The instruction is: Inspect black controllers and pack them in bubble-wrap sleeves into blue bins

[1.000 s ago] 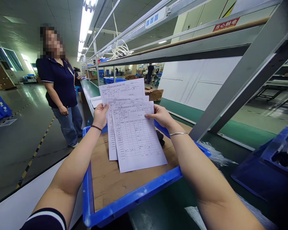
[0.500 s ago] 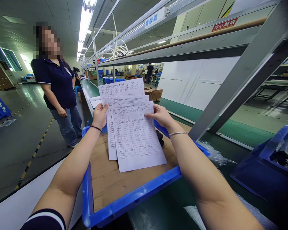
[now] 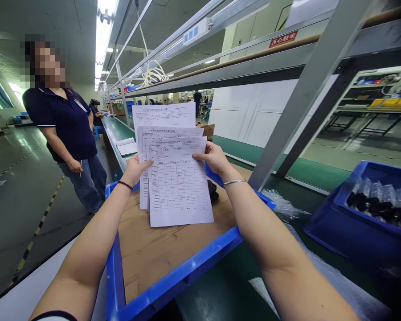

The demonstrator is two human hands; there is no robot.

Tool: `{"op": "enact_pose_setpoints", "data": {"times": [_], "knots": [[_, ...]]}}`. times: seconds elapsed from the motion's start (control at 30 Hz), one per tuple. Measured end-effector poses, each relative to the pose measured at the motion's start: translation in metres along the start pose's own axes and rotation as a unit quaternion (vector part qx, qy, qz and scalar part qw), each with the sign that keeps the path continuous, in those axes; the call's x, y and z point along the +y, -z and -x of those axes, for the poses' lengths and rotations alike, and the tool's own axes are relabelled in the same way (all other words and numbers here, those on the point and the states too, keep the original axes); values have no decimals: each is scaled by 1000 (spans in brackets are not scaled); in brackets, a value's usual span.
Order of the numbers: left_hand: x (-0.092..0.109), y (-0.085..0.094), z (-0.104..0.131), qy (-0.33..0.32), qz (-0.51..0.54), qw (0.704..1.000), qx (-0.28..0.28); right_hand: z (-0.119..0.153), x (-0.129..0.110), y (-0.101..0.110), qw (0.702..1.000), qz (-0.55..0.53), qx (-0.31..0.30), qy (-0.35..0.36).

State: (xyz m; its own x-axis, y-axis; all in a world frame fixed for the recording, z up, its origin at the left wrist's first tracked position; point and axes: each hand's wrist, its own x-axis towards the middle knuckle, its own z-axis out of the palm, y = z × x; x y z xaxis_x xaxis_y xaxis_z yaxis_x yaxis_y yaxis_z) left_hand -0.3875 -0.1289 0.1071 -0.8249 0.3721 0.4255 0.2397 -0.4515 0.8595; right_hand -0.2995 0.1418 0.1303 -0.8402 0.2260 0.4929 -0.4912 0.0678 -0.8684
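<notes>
Several printed forms [image 3: 180,187] with handwritten entries are held up in an overlapping fan. My left hand [image 3: 136,169] pinches their left edges, thumb on the front sheet. On the other side, my right hand [image 3: 214,158] grips the right edge, its thumb lying over the paper near the top. Below the sheets is a blue plastic crate [image 3: 183,283] with brown cardboard [image 3: 153,258] inside. A small black object [image 3: 213,191] shows partly behind the papers; its kind is hidden.
A person [image 3: 62,129] in a dark shirt stands at the left, holding something thin like a pen. A blue bin [image 3: 341,218] with bagged black parts sits at the right. Clear plastic wrap [image 3: 284,204] lies beside the crate. A metal post [image 3: 307,98] slants up, and an open notebook [image 3: 126,146] rests beyond.
The view has turned right, so the person and crate shift left. The papers are held straighter, and my left thumb now lies over the front sheet.
</notes>
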Motion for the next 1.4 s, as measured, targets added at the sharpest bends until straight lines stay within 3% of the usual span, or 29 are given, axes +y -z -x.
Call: {"op": "enact_pose_setpoints", "data": {"times": [0.43,1.0,1.4], "knots": [[0,-1,0,-4,-6,999,32,1,-2,1,999,-12,-35,-8],[1,-3,2,-9,-24,998,56,0,-2,0,998,-49,-38,11],[1,-3,2,-10,-15,998,52,-1,0,-2,999,-54,-3,-4]]}}
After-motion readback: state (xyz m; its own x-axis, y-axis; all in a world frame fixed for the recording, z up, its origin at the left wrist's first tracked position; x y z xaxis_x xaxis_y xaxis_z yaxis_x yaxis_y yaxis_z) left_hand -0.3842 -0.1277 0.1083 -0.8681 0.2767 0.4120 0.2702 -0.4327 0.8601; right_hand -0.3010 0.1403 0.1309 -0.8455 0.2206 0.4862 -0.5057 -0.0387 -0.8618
